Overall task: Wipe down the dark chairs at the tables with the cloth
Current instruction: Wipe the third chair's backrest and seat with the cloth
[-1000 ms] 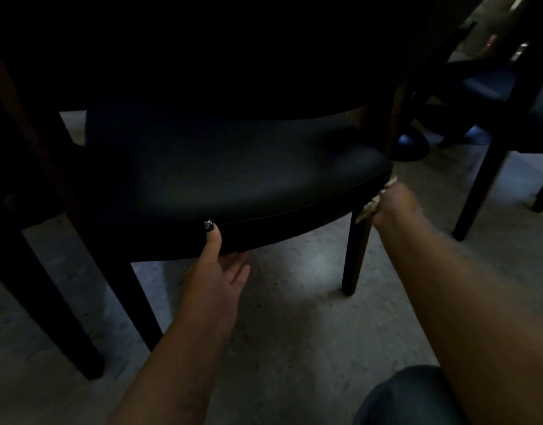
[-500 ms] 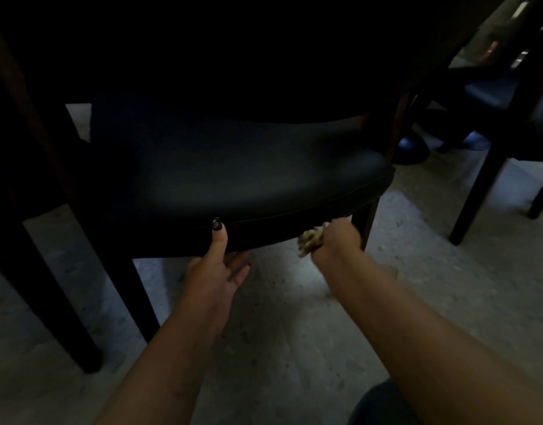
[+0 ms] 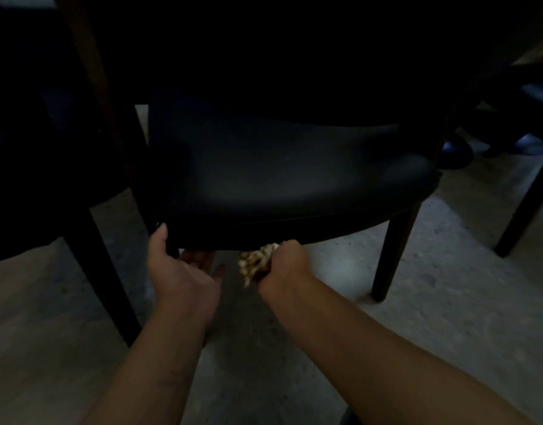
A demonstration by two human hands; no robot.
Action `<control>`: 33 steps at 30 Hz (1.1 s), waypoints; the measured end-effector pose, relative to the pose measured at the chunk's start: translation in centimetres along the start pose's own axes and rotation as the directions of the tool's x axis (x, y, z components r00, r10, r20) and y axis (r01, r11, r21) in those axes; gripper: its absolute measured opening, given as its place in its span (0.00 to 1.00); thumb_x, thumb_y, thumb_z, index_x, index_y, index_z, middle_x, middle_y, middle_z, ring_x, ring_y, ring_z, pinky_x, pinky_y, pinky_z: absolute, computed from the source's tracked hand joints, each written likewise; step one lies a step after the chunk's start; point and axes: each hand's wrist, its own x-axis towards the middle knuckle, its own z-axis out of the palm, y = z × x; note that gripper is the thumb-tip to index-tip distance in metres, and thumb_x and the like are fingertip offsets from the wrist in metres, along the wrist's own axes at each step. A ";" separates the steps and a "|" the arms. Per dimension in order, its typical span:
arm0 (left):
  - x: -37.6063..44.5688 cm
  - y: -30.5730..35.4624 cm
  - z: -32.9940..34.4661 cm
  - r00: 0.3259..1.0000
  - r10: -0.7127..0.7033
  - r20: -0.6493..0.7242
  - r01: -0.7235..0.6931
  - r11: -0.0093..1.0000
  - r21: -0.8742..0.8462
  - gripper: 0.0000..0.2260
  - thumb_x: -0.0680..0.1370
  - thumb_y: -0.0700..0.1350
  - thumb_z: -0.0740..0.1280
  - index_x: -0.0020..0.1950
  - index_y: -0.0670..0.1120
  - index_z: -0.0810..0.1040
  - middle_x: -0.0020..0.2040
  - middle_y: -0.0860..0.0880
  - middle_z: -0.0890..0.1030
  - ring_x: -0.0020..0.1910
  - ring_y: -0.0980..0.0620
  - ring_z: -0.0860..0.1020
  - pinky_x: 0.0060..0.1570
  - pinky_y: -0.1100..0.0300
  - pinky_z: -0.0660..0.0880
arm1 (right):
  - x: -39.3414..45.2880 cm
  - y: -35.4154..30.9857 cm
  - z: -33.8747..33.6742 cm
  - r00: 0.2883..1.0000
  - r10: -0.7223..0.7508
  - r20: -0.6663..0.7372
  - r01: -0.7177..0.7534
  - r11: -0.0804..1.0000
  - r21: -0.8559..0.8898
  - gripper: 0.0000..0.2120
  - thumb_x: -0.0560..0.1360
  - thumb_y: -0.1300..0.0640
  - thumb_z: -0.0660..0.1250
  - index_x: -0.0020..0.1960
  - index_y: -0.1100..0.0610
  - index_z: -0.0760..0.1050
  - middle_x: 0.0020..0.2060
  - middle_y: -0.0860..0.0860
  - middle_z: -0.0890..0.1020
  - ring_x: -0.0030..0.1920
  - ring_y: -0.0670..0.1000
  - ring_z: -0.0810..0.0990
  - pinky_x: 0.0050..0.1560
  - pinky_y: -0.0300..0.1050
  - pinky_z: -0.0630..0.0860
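A dark padded chair (image 3: 294, 179) fills the middle of the view, its seat facing me and its back lost in shadow. My left hand (image 3: 178, 271) grips the seat's front edge at the left corner, thumb on top and fingers underneath. My right hand (image 3: 284, 265) is closed around a crumpled light patterned cloth (image 3: 256, 262) and presses it against the lower front edge of the seat, close beside my left hand.
Another dark chair (image 3: 34, 179) stands close at the left, its legs on the pale speckled floor (image 3: 448, 302). More dark chair legs (image 3: 527, 204) rise at the right. A shoe (image 3: 454, 151) shows behind the seat's right corner.
My right hand has swept the cloth leftward along the seat's front edge, from the right corner to near the middle. My left hand has slid to the left corner.
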 end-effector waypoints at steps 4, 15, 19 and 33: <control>0.2 0.3 -0.7 0.998 -0.041 0.049 0.043 0.998 -0.048 0.24 0.75 0.60 0.62 0.64 0.47 0.78 0.55 0.47 0.81 0.61 0.44 0.78 0.61 0.48 0.72 | -0.6 1.1 0.7 0.991 0.020 0.135 0.012 0.971 -0.238 0.19 0.81 0.62 0.51 0.69 0.68 0.66 0.67 0.63 0.72 0.67 0.63 0.71 0.67 0.55 0.69; 0.5 -1.2 0.4 0.986 -0.086 0.143 0.083 0.996 0.021 0.22 0.76 0.63 0.62 0.43 0.46 0.87 0.45 0.47 0.85 0.44 0.50 0.84 0.45 0.57 0.80 | -0.2 1.2 -2.0 -0.168 -0.336 0.927 0.787 -0.612 -0.079 0.16 0.78 0.63 0.59 0.64 0.63 0.74 0.59 0.59 0.79 0.64 0.51 0.74 0.68 0.42 0.68; 0.5 -2.0 1.0 0.983 -0.146 0.108 0.131 0.983 0.132 0.32 0.73 0.69 0.63 0.62 0.43 0.79 0.58 0.44 0.83 0.55 0.48 0.82 0.57 0.53 0.77 | 3.1 -1.1 -3.7 -0.189 0.100 0.977 0.397 -0.902 0.169 0.18 0.79 0.62 0.60 0.68 0.63 0.71 0.69 0.58 0.71 0.71 0.59 0.66 0.72 0.53 0.60; 1.1 -4.1 2.7 0.990 -0.129 0.057 0.118 0.979 0.167 0.15 0.69 0.47 0.76 0.53 0.52 0.80 0.49 0.49 0.86 0.51 0.48 0.82 0.58 0.44 0.76 | 5.3 -11.3 -12.1 0.060 -0.918 0.392 0.643 -0.264 -0.719 0.26 0.76 0.72 0.54 0.73 0.62 0.62 0.74 0.57 0.62 0.76 0.56 0.56 0.75 0.37 0.49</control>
